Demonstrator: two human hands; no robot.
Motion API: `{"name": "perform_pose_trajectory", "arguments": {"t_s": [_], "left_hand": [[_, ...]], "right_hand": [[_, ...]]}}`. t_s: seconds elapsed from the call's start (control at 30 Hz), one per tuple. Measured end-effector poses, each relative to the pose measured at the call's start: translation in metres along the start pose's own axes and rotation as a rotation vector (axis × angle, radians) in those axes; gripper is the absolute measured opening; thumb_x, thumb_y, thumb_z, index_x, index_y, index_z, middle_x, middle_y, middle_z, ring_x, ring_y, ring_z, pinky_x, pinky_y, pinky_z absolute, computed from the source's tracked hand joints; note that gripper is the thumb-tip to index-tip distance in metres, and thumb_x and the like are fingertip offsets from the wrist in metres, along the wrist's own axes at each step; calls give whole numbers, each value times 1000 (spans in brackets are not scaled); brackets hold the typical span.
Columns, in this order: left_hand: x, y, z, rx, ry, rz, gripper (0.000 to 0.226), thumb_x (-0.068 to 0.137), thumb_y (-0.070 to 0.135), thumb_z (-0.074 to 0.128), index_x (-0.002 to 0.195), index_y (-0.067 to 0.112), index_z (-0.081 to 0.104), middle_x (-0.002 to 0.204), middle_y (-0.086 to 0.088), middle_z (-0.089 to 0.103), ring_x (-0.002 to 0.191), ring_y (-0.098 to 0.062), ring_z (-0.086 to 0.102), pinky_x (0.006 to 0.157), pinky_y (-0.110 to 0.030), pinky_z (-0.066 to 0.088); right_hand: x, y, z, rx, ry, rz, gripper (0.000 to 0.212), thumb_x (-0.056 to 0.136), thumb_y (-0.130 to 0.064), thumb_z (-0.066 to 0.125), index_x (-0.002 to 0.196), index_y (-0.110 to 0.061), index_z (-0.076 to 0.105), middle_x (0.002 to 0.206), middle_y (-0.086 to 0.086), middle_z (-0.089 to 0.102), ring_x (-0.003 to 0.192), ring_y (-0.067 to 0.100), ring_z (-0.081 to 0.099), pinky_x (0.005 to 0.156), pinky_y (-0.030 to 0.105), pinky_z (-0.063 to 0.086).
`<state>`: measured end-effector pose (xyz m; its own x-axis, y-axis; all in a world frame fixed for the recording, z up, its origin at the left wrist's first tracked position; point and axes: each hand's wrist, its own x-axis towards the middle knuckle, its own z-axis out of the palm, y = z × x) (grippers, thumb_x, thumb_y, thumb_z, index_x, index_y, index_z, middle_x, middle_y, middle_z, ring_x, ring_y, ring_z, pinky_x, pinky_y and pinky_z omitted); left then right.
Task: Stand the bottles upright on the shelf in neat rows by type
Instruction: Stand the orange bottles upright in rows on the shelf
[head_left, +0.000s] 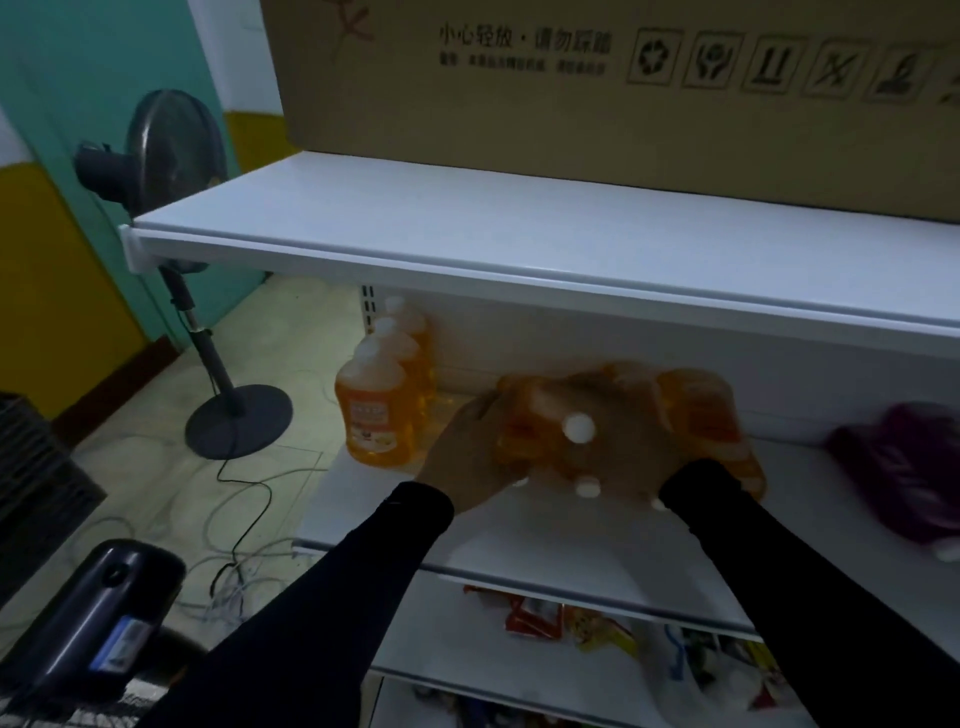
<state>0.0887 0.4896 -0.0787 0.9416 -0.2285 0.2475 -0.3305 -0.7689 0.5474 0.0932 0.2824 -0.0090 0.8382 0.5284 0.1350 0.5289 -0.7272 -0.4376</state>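
Three orange bottles with white caps (376, 410) stand upright in a row at the left end of the white middle shelf (571, 551). In the shelf's middle lie several more orange bottles (711, 415), caps toward me, blurred by motion. My left hand (467, 457) grips one lying orange bottle (524, 431) from its left side. My right hand (639, 452) rests over the pile and holds another bottle; which one is hard to tell. A purple bottle (904, 467) lies on its side at the shelf's right end.
The white upper shelf (467, 234) overhangs the bottles and carries a large cardboard box (571, 93). Below is a shelf with snack packets (597, 623). A standing fan (176, 156) and loose cables (244, 499) occupy the floor at left. A dark device (98, 618) sits at lower left.
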Motion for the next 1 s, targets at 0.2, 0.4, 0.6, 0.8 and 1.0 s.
{"name": "perform_pose_trajectory", "arguments": {"t_s": [0.2,0.4,0.6,0.8,1.0], "left_hand": [[5,9,5,-531,35,-52,69,68,44,80,126,40,44,116,16,63,110,-6,58,89,-20,47],[-19,0,-4,-677,145,-141,53,76,43,77,116,57,45,113,26,62,103,8,58,81,-15,51],[-72,-38,3,-65,2,-265,92,84,70,48,154,24,11,158,2,24,139,-15,29,110,-31,31],[-89,-66,14,317,-139,-155,96,84,79,25,153,12,19,160,-10,19,146,-23,14,118,-35,9],[-89,-71,19,291,-76,-157,102,79,85,18,151,13,23,158,-9,23,146,-22,16,119,-34,11]], "right_hand": [[9,-15,-31,367,30,42,53,79,-42,75,126,-40,52,127,-22,55,116,-1,51,94,19,42],[42,-22,-3,321,21,43,70,67,-46,83,129,-36,50,120,-17,60,108,5,58,90,23,49],[87,-22,15,391,86,105,78,67,-50,82,135,-29,49,127,-4,60,109,15,60,93,37,52],[121,-21,42,385,188,143,73,71,-38,83,134,-21,50,130,1,57,115,19,55,91,30,45],[119,-12,51,419,229,174,68,68,-41,84,127,-27,54,123,-2,62,110,17,59,88,29,47]]}}
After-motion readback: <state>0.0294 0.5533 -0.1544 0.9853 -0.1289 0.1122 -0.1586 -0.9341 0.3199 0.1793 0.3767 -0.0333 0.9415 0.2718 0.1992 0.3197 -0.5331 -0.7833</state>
